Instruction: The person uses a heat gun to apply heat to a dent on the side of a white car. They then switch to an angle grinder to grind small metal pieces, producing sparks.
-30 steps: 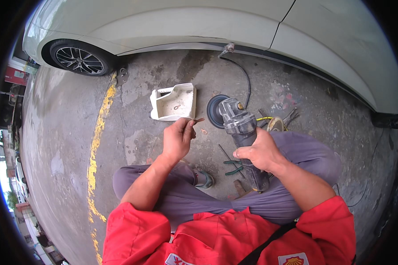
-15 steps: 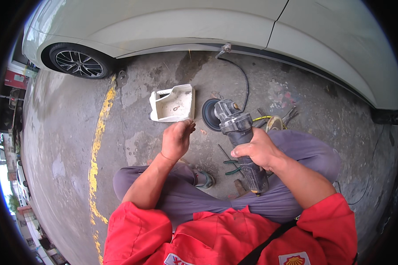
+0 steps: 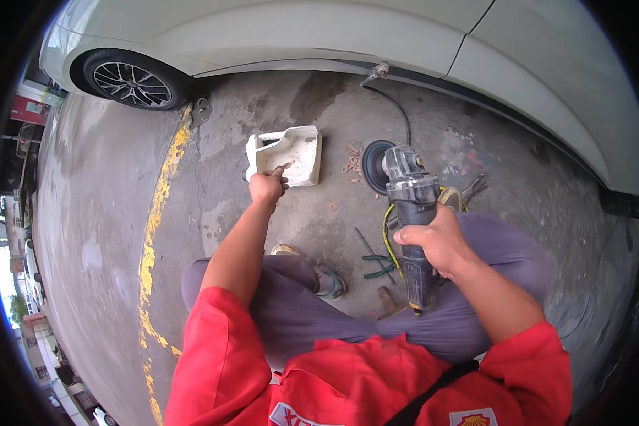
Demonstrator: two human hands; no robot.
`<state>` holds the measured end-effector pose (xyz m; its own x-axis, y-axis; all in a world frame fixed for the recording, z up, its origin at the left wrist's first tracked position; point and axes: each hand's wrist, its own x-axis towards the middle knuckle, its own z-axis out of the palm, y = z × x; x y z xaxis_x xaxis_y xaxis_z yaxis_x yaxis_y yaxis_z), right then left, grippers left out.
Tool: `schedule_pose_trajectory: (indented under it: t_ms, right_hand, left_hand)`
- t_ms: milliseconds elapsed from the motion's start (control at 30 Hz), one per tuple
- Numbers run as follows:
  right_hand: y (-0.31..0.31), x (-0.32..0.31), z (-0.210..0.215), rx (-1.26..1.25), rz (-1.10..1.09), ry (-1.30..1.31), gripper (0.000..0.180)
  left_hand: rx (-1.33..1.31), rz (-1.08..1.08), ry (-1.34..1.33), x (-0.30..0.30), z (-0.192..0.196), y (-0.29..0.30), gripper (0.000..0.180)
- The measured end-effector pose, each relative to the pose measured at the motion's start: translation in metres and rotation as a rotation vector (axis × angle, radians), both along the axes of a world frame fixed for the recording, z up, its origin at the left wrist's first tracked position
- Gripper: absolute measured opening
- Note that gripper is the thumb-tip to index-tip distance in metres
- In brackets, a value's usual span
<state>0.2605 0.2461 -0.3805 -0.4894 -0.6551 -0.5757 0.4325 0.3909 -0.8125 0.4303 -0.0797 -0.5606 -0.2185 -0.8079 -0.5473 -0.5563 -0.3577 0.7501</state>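
Up at twelve o'clock stretches a pale car [image 3: 263, 35]. At three o'clock from centre, the right hand [image 3: 437, 241] is wrapped round a dark power tool [image 3: 413, 195], its disc [image 3: 374, 167] toward two. At eleven sits a cut-open white container [image 3: 312, 153]; the left hand [image 3: 268, 186] is at its near edge, fingers curled. Green-handled pliers [image 3: 382, 272] lie between four and five, small reddish-brown pieces [image 3: 350, 167] at one. Another small brown piece [image 3: 288, 165] shows by the left fingertips; whether pinched, I cannot tell.
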Motion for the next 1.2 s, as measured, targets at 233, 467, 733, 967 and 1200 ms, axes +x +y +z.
schedule_pose_trajectory:
  t_ms: [233,467,733,967,1200]
  right_hand:
    - [-0.002,-0.005,-0.004,0.036,-0.025,-0.020,0.034]
    - [-0.015,-0.014,-0.010,0.128,-0.020,-0.044,0.039]
    - [-0.011,-0.017,-0.023,0.162,-0.028,-0.021,0.040]
    - [-0.007,-0.017,-0.023,0.120,-0.061,0.016,0.042]
    - [-0.017,-0.010,-0.016,0.083,0.030,0.016,0.042]
  left_hand:
    - [-0.058,-0.052,-0.189,0.007,-0.125,-0.035,0.038]
    - [0.010,-0.368,-0.667,-0.045,-0.201,0.106,0.047]
    - [-0.043,0.135,-0.398,-0.047,-0.219,0.136,0.029]
    - [-0.021,0.329,-0.419,-0.050,-0.222,0.136,0.028]
    - [-0.036,0.115,-0.480,0.023,-0.356,0.113,0.032]
